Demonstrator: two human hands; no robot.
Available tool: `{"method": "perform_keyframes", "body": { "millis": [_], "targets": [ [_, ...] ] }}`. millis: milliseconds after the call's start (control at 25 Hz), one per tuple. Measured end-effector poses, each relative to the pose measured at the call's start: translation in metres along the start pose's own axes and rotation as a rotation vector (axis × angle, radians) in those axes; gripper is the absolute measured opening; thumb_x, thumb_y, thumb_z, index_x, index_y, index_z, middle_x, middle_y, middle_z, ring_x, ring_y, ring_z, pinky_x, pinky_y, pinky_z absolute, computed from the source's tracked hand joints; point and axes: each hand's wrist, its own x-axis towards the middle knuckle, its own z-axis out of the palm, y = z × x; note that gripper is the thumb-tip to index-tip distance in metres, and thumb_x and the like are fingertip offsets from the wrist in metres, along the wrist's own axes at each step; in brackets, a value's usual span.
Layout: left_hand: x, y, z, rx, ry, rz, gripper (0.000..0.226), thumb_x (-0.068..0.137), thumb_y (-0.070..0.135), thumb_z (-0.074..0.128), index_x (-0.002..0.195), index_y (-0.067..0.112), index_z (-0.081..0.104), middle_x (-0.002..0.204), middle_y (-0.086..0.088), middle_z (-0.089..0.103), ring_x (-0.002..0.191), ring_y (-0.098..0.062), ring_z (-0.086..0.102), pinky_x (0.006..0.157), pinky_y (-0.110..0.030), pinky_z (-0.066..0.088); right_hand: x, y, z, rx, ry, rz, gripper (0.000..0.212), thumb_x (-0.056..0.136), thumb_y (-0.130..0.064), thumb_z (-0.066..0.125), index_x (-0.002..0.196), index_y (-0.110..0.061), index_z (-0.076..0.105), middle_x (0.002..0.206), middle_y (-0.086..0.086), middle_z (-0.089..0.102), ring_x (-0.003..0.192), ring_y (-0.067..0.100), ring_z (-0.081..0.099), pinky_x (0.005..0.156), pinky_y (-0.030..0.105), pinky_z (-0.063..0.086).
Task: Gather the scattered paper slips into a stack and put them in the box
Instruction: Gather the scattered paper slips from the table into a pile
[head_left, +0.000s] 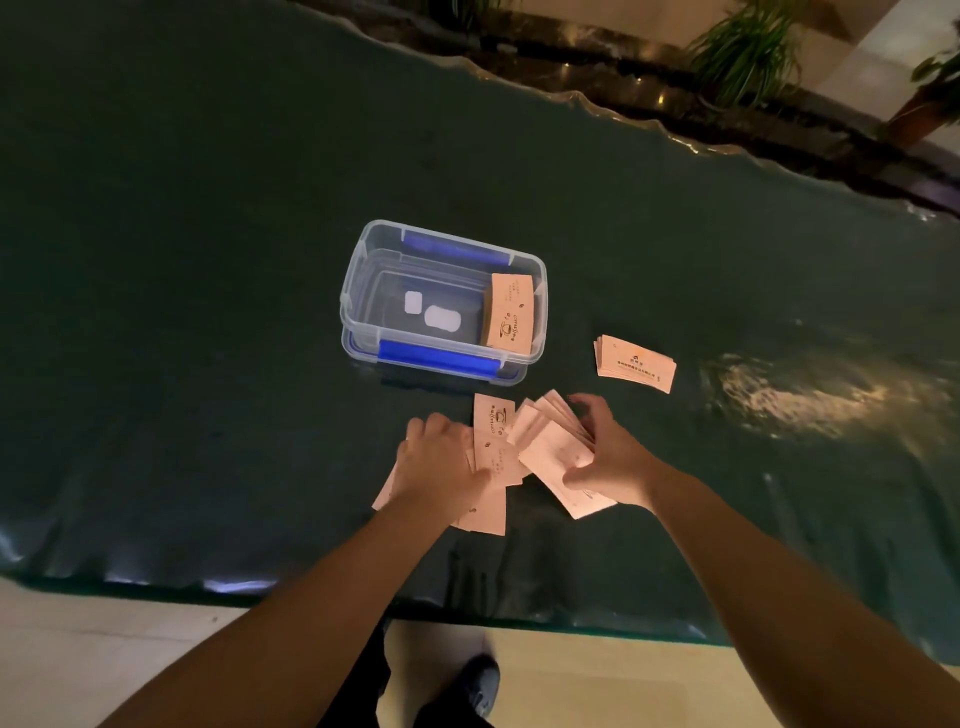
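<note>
Pale pink paper slips (496, 447) lie spread on the dark green table in front of a clear plastic box (358, 291) with blue clips. My left hand (441, 462) lies flat on the left part of the slips, fingers pressing down. My right hand (605, 452) grips a fanned bunch of slips (550, 449) between thumb and fingers. One stack of slips (511, 312) stands inside the box at its right end. Another small stack (634, 364) lies on the table to the right of the box.
The table (208, 364) is covered by a dark green glossy cloth with a bright reflection at the right. Potted plants (743, 47) and a dark ledge run behind the table's far edge. Below the near edge I see light floor tiles and a shoe (480, 680).
</note>
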Motion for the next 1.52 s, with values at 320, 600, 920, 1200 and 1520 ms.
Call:
{"method": "perform_keyframes", "body": {
  "millis": [320,600,920,1200,1520],
  "targets": [
    [0.019,0.022,0.011,0.186,-0.119,0.207,0.075,0.081,0.058,0.071,0.146,0.033,0.045,0.148,-0.003,0.043,0.137,-0.03,0.037,0.112,-0.053,0.032,-0.013,0.029,-0.016,-0.132,-0.09,0.044,0.054,0.072,-0.003,0.077,0.117,-0.029,0.062,0.106,-0.004,0.072,0.096,0.019,0.07,0.075,0.031,0.056],
    [0.026,0.016,0.008,0.097,-0.103,0.313,0.09,0.081,0.058,0.075,0.156,0.031,0.034,0.161,0.004,0.035,0.149,-0.023,0.029,0.123,-0.051,0.022,-0.006,0.016,-0.009,-0.292,-0.135,-0.1,0.067,0.067,-0.01,0.077,0.125,-0.037,0.06,0.129,-0.016,0.056,0.118,0.012,0.057,0.099,0.033,0.055],
    [0.021,-0.001,0.008,0.147,-0.047,0.214,0.068,0.083,0.06,0.069,0.143,0.033,0.052,0.147,0.004,0.047,0.138,-0.021,0.039,0.117,-0.044,0.029,-0.006,0.011,0.006,-0.495,-0.15,-0.149,0.087,0.07,-0.018,0.081,0.148,-0.033,0.044,0.138,-0.012,0.051,0.126,0.012,0.049,0.105,0.037,0.052],
    [0.013,0.011,0.006,0.052,-0.078,0.157,0.052,0.095,0.044,0.065,0.143,0.027,0.051,0.138,0.003,0.062,0.122,-0.016,0.057,0.099,-0.033,0.048,-0.01,0.03,0.01,-0.068,-0.083,0.005,0.075,0.068,-0.016,0.084,0.134,-0.031,0.052,0.125,-0.003,0.059,0.113,0.021,0.063,0.097,0.044,0.059],
    [-0.015,0.027,0.017,-0.385,-0.219,-0.121,0.032,0.108,0.029,0.045,0.137,0.019,0.054,0.123,-0.002,0.067,0.086,-0.013,0.066,0.059,-0.022,0.047,-0.022,0.051,0.042,0.887,-0.04,0.156,0.059,0.074,-0.015,0.066,0.132,-0.019,0.061,0.125,0.016,0.074,0.117,0.038,0.069,0.098,0.055,0.053]
  ]
}}
